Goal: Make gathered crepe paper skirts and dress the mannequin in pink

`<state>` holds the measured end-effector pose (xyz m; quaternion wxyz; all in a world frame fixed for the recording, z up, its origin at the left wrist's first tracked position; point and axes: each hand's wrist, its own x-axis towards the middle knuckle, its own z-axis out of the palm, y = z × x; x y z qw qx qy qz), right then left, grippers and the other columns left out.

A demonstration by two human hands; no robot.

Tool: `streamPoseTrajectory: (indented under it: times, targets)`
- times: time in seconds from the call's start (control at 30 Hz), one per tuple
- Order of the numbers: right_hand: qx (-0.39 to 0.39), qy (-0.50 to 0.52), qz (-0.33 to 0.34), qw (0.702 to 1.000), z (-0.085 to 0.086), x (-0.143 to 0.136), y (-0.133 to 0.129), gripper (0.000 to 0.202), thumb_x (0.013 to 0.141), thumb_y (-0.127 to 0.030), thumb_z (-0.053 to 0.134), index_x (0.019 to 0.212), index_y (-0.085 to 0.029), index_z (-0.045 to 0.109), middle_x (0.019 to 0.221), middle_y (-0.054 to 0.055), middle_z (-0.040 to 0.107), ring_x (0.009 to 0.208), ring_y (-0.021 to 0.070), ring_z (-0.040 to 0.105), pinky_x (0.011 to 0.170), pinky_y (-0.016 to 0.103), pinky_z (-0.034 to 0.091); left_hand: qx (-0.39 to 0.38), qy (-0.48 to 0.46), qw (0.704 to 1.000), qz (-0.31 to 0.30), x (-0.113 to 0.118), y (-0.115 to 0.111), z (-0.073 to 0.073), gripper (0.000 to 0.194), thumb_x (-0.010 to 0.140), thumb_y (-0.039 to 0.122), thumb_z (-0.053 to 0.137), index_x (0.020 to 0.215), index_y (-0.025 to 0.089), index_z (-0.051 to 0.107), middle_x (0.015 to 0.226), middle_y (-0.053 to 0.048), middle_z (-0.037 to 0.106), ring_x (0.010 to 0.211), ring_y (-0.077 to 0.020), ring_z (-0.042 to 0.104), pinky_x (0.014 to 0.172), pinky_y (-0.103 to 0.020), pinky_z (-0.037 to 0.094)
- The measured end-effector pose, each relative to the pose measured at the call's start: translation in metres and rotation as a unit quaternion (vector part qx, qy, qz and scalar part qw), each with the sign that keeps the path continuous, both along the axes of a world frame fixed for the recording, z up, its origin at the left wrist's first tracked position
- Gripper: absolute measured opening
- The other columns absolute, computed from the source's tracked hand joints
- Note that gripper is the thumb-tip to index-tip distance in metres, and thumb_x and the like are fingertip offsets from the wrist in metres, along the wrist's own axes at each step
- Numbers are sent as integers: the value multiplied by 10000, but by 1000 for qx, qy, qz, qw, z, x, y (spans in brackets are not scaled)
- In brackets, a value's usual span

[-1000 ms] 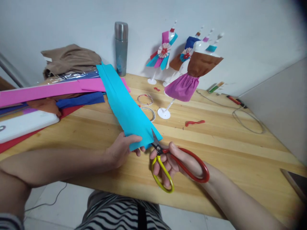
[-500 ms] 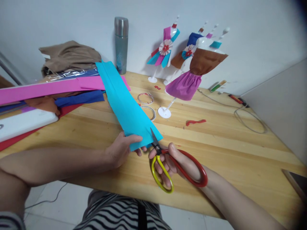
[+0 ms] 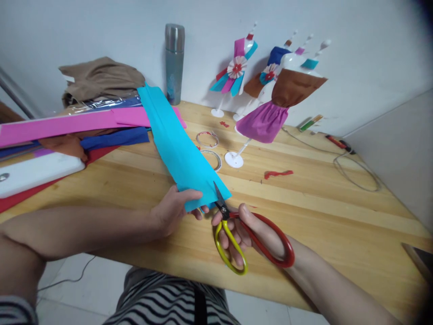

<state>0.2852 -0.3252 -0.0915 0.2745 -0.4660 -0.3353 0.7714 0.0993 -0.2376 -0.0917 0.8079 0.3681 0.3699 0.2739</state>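
Left hand pinches the near end of a turquoise sheet, thumb on top; right hand grips scissors by their handles. Beneath the sheet spreads a wooden table; dressed figures stand to the sheet's right. At its near edge the scissors sit parted, cutting apparently barely begun, most length uncut. Tape rings lie just beside it.

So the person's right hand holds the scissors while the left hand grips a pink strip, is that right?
Not quite: the strip in the left hand is turquoise, not pink, as the head view shows. The right hand does hold the scissors.
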Motion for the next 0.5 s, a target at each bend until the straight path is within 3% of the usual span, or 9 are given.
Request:
streamPoseTrajectory:
  times: [0.27, 0.5]
  targets:
    - [-2, -2, 38, 999, 5, 12, 2, 739, 778, -811, 434, 1080, -143, 525, 865, 119, 701, 555, 170, 682, 502, 266, 498, -6, -4, 1000, 8, 0, 0, 1, 257, 601, 310, 710, 747, 114, 630, 671, -46, 636, 597, -153, 595, 482, -242, 445]
    - [-4, -30, 28, 999, 9, 9, 3, 533, 876, -680, 421, 1039, -184, 531, 757, 43, 658, 483, 129, 629, 438, 226, 405, -1, -3, 1000, 2, 0, 0, 0, 232, 607, 312, 704, 714, 120, 628, 642, -47, 631, 602, -150, 593, 495, -236, 444]
